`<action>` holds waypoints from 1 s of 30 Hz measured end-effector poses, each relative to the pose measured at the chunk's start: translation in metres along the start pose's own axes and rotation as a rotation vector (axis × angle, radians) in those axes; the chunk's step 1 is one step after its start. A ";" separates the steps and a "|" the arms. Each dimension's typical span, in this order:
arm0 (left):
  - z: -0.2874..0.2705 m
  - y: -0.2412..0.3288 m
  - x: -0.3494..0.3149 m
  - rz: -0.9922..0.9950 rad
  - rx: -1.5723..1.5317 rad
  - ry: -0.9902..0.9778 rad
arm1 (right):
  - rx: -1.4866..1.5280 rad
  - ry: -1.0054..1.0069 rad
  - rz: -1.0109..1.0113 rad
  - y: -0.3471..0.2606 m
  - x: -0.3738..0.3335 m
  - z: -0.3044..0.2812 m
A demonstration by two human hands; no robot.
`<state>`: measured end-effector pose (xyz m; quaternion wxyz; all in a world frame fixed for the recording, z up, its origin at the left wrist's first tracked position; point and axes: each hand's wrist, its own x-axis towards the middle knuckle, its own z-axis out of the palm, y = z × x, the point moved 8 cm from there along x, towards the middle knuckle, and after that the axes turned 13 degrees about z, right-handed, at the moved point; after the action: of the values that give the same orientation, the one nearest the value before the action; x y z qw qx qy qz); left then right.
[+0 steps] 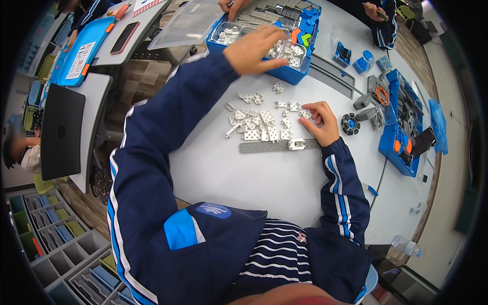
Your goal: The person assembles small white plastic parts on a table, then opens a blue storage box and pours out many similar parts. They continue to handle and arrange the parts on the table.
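Note:
My left hand [255, 50] reaches over the near side of a blue parts bin [290, 74], thumb and fingers apart. Under and around it are compartments of small white plastic connectors [294, 53]; its fingertips partly cover them. On the table, my right hand [324, 126] pinches a white connector [305, 113] between thumb and fingertips. To its left lies a spread pile of white connector pieces [251, 123], with a few set apart in a loose column [286, 122]. Just below is a long grey perforated beam [267, 147] with a white bracket [297, 144] on it.
Another person's hand [234, 7] is at the bin's far edge, by a clear lid [185, 23]. A black wheel [350, 123] stands right of my right hand. Farther right are grey blocks [363, 101] and an open blue case [390, 142]. A laptop [63, 133] sits on the left table.

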<state>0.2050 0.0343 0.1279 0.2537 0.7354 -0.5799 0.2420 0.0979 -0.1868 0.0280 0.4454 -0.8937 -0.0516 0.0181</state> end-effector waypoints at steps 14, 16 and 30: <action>0.038 -0.037 0.007 -0.064 0.104 -0.207 | 0.031 -0.019 0.005 0.002 0.000 -0.001; 0.039 -0.040 0.009 -0.070 0.073 -0.208 | 0.035 -0.022 0.004 0.001 0.001 -0.001; 0.032 -0.062 0.010 -0.074 -0.063 0.004 | 0.067 0.124 0.116 -0.028 -0.004 -0.022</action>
<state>0.2699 0.0178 0.1045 0.2866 0.7476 -0.5590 0.2156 0.0930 -0.1882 0.0638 0.4757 -0.8791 0.0287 -0.0095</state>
